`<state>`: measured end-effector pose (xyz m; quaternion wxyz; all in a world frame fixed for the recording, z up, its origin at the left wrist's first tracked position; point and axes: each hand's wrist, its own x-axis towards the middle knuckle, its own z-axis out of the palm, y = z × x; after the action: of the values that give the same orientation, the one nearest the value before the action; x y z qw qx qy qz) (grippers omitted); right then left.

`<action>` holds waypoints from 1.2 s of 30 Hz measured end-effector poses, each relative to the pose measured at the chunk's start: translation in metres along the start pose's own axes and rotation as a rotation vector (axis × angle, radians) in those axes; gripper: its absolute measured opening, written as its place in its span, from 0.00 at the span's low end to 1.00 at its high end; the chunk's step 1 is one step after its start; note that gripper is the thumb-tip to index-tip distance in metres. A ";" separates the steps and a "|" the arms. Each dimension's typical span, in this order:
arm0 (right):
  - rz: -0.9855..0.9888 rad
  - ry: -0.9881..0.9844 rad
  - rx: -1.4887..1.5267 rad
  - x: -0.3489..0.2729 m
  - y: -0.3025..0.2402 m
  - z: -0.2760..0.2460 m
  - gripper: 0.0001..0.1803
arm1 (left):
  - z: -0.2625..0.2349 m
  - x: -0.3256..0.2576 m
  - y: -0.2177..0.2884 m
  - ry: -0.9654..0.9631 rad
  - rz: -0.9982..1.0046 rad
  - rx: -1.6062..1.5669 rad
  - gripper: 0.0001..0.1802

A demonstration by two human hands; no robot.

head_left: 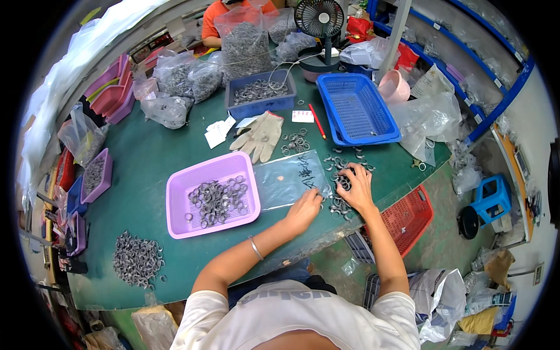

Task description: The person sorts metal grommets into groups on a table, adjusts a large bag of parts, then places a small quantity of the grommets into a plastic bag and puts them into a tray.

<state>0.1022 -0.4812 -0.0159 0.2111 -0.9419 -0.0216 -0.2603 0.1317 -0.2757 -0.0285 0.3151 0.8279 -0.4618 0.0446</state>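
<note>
At the far left of the green worktop (146, 157), a loose heap of metal rings (137, 259) is lying near the front edge, with small purple trays (96, 175) of parts sitting beyond it. Moving rightward, a lilac basket (213, 195) is holding a pile of similar grey rings, and a clear plastic bag (286, 178) is lying flat just beside its right wall. The left hand (304, 210), with a thin bracelet showing further down that arm, is resting on the near corner of this bag, its fingers (315, 195) curled lightly against the plastic; whether they are pinching anything cannot be told. Just to the right, the right hand (354, 186) is lying spread over a scatter of rings (341, 184) on the worktop, fingers bent down onto them, though a definite grasp is not visible. Behind the hands, a pale work glove (259, 137) is lying beside a blue bin (259, 93) of rings, and an empty-looking blue basket (357, 108) is standing further right. Below the worktop edge, a red crate (408, 216) is sitting on the floor.
</note>
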 end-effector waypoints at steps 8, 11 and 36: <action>0.119 0.047 -0.101 0.001 -0.012 0.003 0.22 | -0.009 -0.004 0.011 -0.067 -0.014 0.030 0.11; 0.156 -0.005 -0.228 0.001 -0.018 0.001 0.23 | -0.006 -0.004 0.013 -0.076 -0.027 0.049 0.11; -0.017 0.147 -0.198 0.001 -0.007 0.013 0.08 | -0.154 -0.031 -0.016 0.557 -0.380 -0.330 0.06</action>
<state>0.1081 -0.4696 -0.0227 0.1158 -0.9364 0.0120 -0.3312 0.1599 -0.1598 0.0756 0.5605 0.7930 -0.1975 0.1339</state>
